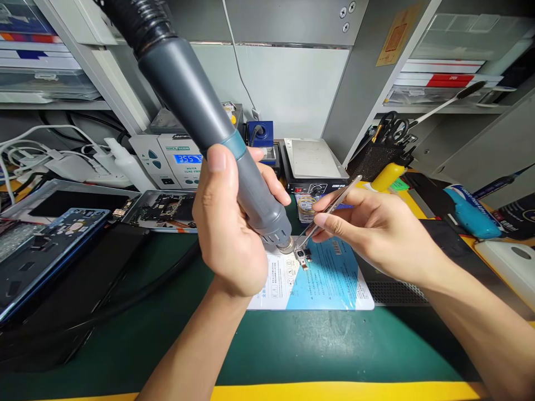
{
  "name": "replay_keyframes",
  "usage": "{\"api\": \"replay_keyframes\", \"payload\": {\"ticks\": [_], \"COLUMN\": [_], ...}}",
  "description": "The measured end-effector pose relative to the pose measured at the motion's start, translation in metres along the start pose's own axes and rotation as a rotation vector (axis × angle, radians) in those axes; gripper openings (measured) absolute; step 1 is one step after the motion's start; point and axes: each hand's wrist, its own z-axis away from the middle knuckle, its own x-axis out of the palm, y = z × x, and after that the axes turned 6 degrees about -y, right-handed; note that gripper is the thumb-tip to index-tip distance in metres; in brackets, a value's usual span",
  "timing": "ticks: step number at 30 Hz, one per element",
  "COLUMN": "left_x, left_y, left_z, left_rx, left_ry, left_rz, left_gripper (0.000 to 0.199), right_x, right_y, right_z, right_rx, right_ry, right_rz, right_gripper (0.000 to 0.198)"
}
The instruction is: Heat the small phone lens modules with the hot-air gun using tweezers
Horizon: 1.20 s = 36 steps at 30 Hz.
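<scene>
My left hand (232, 223) is wrapped round the grey handle of a hot air gun (196, 100), tilted so its metal nozzle points down to the right. In my right hand (368, 223), a pair of metal tweezers (334, 203) is pinched between thumb and fingers. The tweezer tips reach a small camera module (301, 255) with a copper-coloured flex end; whether they grip it I cannot tell. Close beside the module is the gun's nozzle. Beneath them lies a blue and white printed card (326, 284) on the green mat (292, 345).
Opened phone parts (54, 250) and a phone frame with a circuit board (167, 209) lie at left. Behind stand the hot air station (179, 159) with a lit display and a small heating plate (315, 161). A mesh holder (376, 153) with scissors stands back right.
</scene>
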Motion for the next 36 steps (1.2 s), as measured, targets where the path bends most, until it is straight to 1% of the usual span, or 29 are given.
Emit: {"api": "replay_keyframes", "payload": {"ticks": [6, 17, 22, 26, 29, 33, 36], "left_x": [-0.0001, 0.0002, -0.0004, 0.0007, 0.0018, 0.0032, 0.0027], "left_y": [-0.0002, -0.0013, -0.0013, 0.0017, 0.0031, 0.0029, 0.003], "left_z": [-0.001, -0.0004, 0.0003, 0.0004, 0.001, 0.0012, 0.0008], "left_rx": [-0.002, 0.026, 0.023, -0.01, -0.028, 0.001, -0.013], "left_ry": [0.0, -0.008, -0.012, 0.012, -0.008, 0.03, 0.022], "left_rz": [-0.007, -0.022, -0.025, -0.017, -0.029, -0.034, -0.036], "left_gripper": [0.038, 0.034, 0.035, 0.039, 0.038, 0.039, 0.041], "right_x": [0.0005, 0.0036, 0.004, 0.0039, 0.0037, 0.0042, 0.0049], "right_y": [-0.0002, -0.0007, -0.0015, -0.0005, 0.0006, 0.0009, 0.0], "right_z": [-0.0004, -0.0006, -0.0001, 0.0005, 0.0004, 0.0002, 0.0009], "right_rx": [-0.003, -0.016, -0.01, -0.015, -0.021, -0.017, -0.014], "right_ry": [0.009, 0.01, 0.021, 0.014, 0.003, -0.002, -0.001], "right_rz": [0.013, 0.013, 0.012, 0.014, 0.014, 0.001, 0.005], "right_gripper": [0.031, 0.028, 0.033, 0.028, 0.026, 0.027, 0.025]}}
